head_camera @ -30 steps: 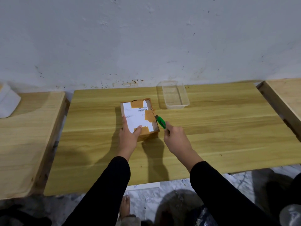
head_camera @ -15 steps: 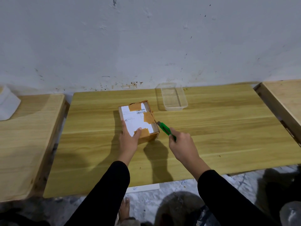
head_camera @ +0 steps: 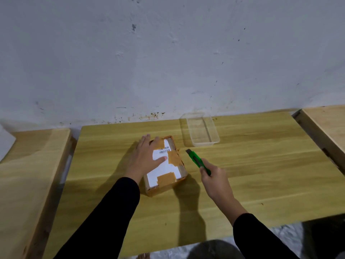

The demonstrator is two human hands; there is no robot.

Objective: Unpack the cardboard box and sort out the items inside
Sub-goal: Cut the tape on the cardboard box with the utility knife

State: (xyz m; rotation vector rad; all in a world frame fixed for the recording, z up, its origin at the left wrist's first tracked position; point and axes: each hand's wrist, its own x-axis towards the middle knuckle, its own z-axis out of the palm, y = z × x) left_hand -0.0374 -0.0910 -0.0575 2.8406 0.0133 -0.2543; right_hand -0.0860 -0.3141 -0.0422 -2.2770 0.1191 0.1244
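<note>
A small cardboard box (head_camera: pixel 168 176) with a white shipping label and brown tape lies flat on the wooden table (head_camera: pixel 252 184). My left hand (head_camera: pixel 144 157) rests palm-down on the box's far left part, fingers spread, thumb on the label. My right hand (head_camera: pixel 214 176) grips a green utility knife (head_camera: pixel 197 159) to the right of the box. The knife's tip points up and left, a short gap away from the box's right edge. The box is still taped shut.
An empty clear plastic container (head_camera: pixel 201 129) stands behind the knife near the wall. Separate wooden tables sit at the left (head_camera: pixel 28 165) and right (head_camera: pixel 326 124). A white object (head_camera: pixel 5 143) shows at the far left edge.
My left hand has slid from the box's near end up onto its top. My right hand has drawn the knife back from the box's right edge, and the view has tilted upward.
</note>
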